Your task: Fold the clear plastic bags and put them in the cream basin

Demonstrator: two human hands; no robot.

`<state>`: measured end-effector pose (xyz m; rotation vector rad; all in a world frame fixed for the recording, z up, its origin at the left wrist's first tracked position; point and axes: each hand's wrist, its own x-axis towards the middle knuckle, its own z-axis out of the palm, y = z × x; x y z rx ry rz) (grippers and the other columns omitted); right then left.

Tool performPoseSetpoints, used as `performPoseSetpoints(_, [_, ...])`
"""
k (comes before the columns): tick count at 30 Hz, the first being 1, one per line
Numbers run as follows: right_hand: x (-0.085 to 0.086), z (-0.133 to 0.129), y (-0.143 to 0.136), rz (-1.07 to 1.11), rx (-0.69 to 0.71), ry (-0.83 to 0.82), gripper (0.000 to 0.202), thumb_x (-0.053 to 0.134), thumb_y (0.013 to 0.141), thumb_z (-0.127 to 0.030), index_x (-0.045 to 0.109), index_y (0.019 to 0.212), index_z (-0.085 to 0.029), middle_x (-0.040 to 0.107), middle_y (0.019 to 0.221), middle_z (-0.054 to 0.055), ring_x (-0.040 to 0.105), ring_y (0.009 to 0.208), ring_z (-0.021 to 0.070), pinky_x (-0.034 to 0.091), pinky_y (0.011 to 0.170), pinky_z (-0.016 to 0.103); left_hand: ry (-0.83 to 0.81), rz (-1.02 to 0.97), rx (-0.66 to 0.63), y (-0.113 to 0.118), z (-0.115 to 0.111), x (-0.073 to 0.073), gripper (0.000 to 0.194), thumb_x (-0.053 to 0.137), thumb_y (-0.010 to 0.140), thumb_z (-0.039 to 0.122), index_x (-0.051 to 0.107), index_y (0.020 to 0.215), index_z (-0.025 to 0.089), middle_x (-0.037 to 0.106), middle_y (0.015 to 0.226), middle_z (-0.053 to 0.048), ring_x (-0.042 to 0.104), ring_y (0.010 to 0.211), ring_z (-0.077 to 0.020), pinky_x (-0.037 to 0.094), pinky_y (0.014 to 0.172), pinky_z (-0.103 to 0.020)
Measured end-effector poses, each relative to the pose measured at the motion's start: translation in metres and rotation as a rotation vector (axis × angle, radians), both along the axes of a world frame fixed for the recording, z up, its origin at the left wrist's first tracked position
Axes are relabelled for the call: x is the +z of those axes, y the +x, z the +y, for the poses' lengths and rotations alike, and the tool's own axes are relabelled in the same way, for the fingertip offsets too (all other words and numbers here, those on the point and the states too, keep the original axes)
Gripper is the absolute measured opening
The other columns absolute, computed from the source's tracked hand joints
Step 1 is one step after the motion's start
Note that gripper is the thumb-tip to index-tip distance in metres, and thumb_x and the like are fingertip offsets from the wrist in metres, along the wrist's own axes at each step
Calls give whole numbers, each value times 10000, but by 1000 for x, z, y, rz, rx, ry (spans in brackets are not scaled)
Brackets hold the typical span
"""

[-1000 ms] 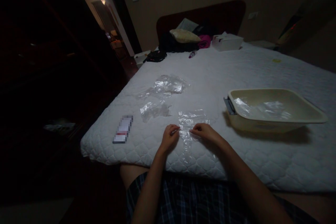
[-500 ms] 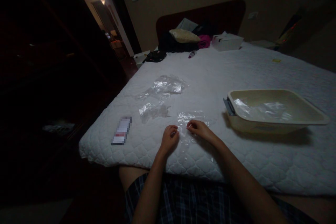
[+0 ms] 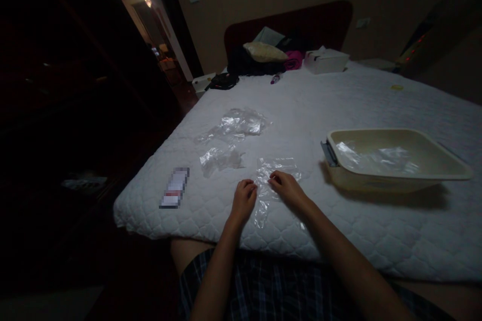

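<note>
A clear plastic bag (image 3: 280, 164) lies on the white quilted bed near its front edge, with a crinkled lower part reaching towards me. My left hand (image 3: 244, 198) is at the bag's left edge, its fingers curled and pinched on the plastic. From the right, my right hand (image 3: 286, 186) rests over the bag, thumb and fingers closed on its film. Beyond my hands, to the left, are a crumpled clear bag (image 3: 220, 159) and a larger heap of clear plastic bags (image 3: 241, 123).
At right stands a cream plastic tub (image 3: 399, 180) with clear plastic bags inside. A blurred-out phone-like rectangle (image 3: 175, 188) lies at left. Towards the headboard are a white box (image 3: 327, 61), a beige pillow-like item (image 3: 263, 52), dark cloth and a small purple item (image 3: 276, 78).
The bag under my hands has shifted slightly to the right, and its lower part now shows more creases. My hands have hardly moved.
</note>
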<state>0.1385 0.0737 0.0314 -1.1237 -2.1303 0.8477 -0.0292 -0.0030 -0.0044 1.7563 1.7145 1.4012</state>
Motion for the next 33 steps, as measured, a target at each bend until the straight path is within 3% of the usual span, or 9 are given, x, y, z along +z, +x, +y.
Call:
performPoseSetpoints(5, [12, -25, 17, 40, -1, 80, 163, 475, 820, -300, 585, 861, -188, 605, 767, 37, 546, 665, 152, 417, 630, 270, -6, -71, 6, 3, -2, 4, 164, 505, 803, 262, 652, 858, 214, 567, 967, -81, 501, 956, -218, 388, 894, -389])
performPoseSetpoints(10, [5, -63, 32, -288, 110, 352, 159, 427, 853, -200, 585, 872, -195, 603, 803, 58, 556, 710, 170, 419, 618, 271, 11, -91, 7, 4, -3, 5, 194, 479, 817, 256, 633, 928, 215, 568, 979, -80, 502, 961, -213, 387, 894, -381])
performPoseSetpoints(14, [-3, -68, 32, -483, 105, 548, 184, 441, 820, -96, 595, 862, -188, 604, 793, 70, 549, 699, 185, 408, 597, 276, 22, -42, -12, 4, -5, 7, 191, 480, 820, 248, 629, 937, 220, 573, 972, -79, 508, 954, -210, 393, 886, -372])
performPoseSetpoints(19, [-4, -57, 25, -454, 51, 626, 181, 464, 817, -106, 600, 915, -173, 611, 853, 95, 553, 747, 205, 420, 631, 297, 25, 94, -40, 6, -8, 9, 183, 508, 799, 236, 627, 936, 216, 547, 1051, -87, 485, 1015, -218, 396, 897, -383])
performPoseSetpoints(25, [-5, -57, 21, -344, 215, 878, 214, 445, 842, -117, 584, 1000, -159, 627, 951, 125, 566, 805, 210, 439, 680, 332, 49, 203, -52, 6, -8, 6, 248, 516, 784, 193, 603, 1014, 224, 531, 1091, -96, 471, 1041, -226, 405, 901, -397])
performPoseSetpoints(33, [-10, -76, 16, -198, 335, 966, 188, 422, 853, -105, 598, 876, -166, 634, 831, 70, 558, 786, 170, 447, 727, 329, 110, 270, -34, 7, -7, 3, 305, 503, 791, 166, 555, 1088, 214, 513, 1111, -97, 484, 1047, -214, 443, 890, -401])
